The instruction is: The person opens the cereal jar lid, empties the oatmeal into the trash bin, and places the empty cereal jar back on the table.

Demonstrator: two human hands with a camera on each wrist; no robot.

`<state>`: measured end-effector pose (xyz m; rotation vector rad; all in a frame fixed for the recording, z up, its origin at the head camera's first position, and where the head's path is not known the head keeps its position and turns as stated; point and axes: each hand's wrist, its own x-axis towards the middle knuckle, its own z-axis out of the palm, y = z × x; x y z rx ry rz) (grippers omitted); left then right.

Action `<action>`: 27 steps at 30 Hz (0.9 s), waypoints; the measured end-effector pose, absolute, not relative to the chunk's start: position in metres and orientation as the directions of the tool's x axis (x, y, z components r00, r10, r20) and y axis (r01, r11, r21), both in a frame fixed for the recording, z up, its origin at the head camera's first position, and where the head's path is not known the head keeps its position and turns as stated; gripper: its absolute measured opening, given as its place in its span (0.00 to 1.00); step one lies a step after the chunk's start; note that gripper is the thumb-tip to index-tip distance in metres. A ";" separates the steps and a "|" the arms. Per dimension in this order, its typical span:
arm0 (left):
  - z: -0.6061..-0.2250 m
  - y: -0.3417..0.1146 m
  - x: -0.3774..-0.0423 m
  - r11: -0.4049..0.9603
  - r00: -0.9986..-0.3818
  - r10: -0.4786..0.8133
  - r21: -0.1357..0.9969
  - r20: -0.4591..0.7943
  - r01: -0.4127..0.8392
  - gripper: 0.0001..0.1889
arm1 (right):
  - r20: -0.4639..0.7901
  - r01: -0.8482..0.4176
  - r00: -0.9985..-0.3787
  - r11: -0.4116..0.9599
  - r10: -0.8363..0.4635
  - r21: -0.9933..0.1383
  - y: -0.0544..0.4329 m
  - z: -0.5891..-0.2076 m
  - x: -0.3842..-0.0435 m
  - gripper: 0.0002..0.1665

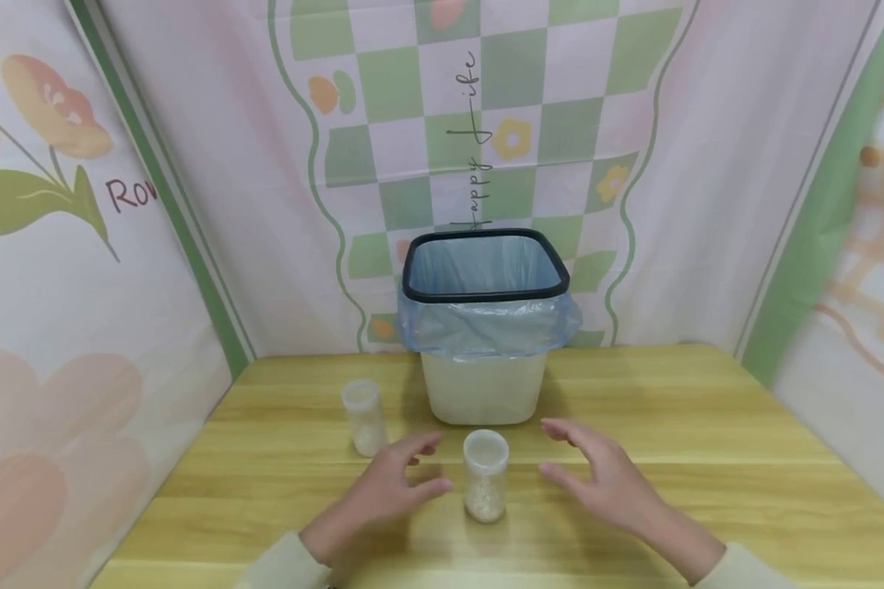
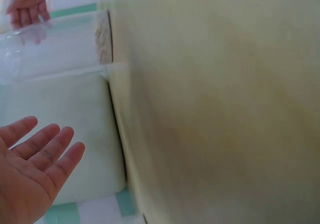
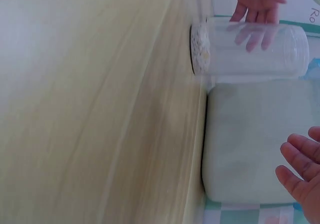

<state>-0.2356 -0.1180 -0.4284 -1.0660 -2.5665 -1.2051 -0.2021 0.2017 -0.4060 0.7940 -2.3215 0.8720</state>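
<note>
From my seat, I see the clear jar [image 1: 485,491] standing upright on the wooden table [image 1: 656,409] at the lower centre of the head view, pale grains in its bottom. It sits between the hands, touching neither: my left hand [image 1: 386,483] just beside it, my right hand [image 1: 607,483] slightly farther off. Both have thumb and loosely bent fingers parted, with hold of nothing. I see a second jar [image 1: 364,417] left of centre and a bin [image 1: 484,388] above.
</note>
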 end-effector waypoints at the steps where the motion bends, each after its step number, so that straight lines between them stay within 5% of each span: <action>1: -0.430 -0.116 -0.236 0.428 -0.746 0.556 0.644 0.366 0.634 0.34 | 0.651 -0.684 -0.681 0.609 -0.335 -0.402 0.200 -0.406 -0.202 0.30; 27: -0.435 -0.074 -0.232 0.420 -0.808 0.533 0.751 0.250 0.509 0.31 | 0.534 -0.579 -0.810 0.471 -0.243 -0.665 0.145 -0.408 -0.195 0.28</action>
